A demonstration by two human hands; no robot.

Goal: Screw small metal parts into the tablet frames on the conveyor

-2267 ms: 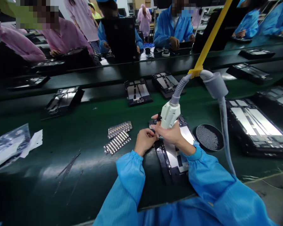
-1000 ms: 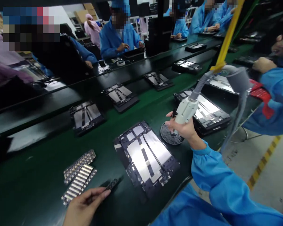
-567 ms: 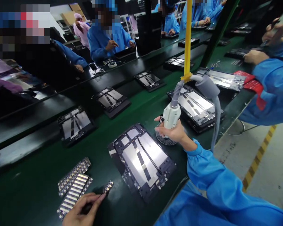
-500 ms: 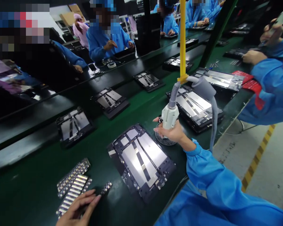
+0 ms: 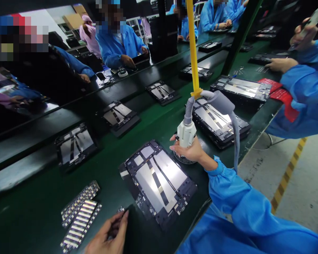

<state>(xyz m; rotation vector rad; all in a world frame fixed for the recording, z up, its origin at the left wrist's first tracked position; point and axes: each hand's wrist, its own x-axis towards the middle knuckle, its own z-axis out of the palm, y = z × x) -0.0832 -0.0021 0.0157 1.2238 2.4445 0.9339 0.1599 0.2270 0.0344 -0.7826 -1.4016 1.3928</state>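
Note:
My right hand (image 5: 189,150) is wrapped around a white electric screwdriver (image 5: 186,132), upright over a round perforated metal dish (image 5: 184,159). The tool hangs from a yellow strap and its grey cable loops to the right. My left hand (image 5: 110,233) has thumb and fingers pinched at a small circuit board strip (image 5: 120,209), which they partly cover. Just right of that hand an opened tablet (image 5: 159,180) lies face down, its silvery battery and black ribbon cables exposed. More board strips (image 5: 81,220) with light and dark bands lie in a pile to the left.
Several opened tablets, such as one at left (image 5: 76,144), lie along the green bench. Stacked tablets (image 5: 218,121) stand right of the screwdriver. A red cloth (image 5: 283,97) hangs at the bench edge near a co-worker's sleeve (image 5: 300,83). Other people work across the line.
My left hand has moved right from beside the strip pile and closed on the single small board strip. My right hand keeps the screwdriver over the dish. The view has shifted slightly.

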